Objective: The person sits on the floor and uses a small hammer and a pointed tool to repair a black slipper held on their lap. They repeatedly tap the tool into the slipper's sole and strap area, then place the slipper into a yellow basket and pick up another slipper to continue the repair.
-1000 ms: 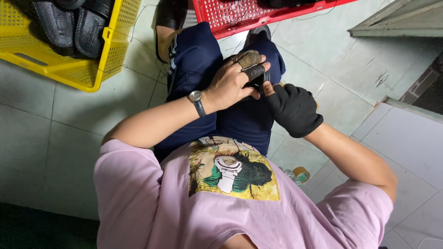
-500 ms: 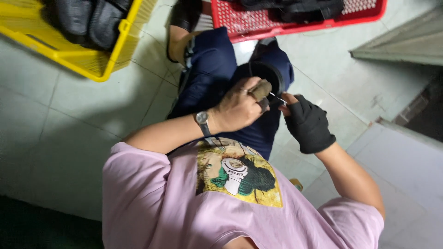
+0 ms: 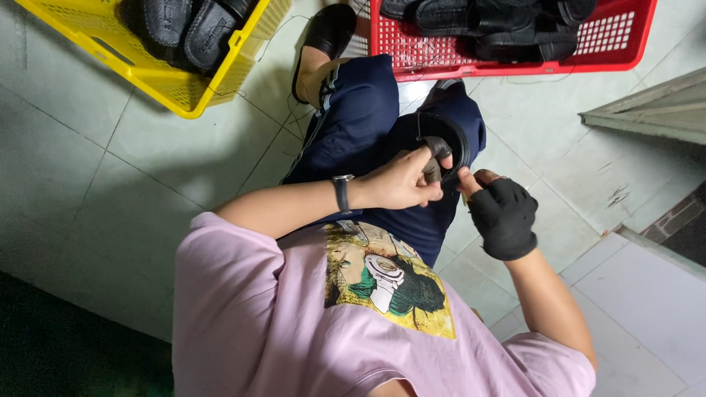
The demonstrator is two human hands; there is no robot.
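Note:
A black sandal (image 3: 446, 144) rests on my lap, over dark blue trousers (image 3: 360, 117). My left hand (image 3: 401, 180), bare with a watch at the wrist, is closed around the sandal's near edge, one finger wrapped in a dark sleeve. My right hand (image 3: 502, 215) wears a black fingerless glove; its bare fingertips pinch the sandal's rim right beside the left thumb. I cannot tell whether it also holds a small tool.
A yellow plastic basket (image 3: 187, 92) with black sandals stands on the tiled floor at upper left. A red basket (image 3: 515, 62) with more black footwear sits beyond my knees. My foot wears a black sandal (image 3: 329, 29). A grey step (image 3: 647, 110) lies to the right.
Both hands have slid further out along my thigh with the sandal. The left hand has turned it so its open side shows, and the gloved right hand now sits lower and closer.

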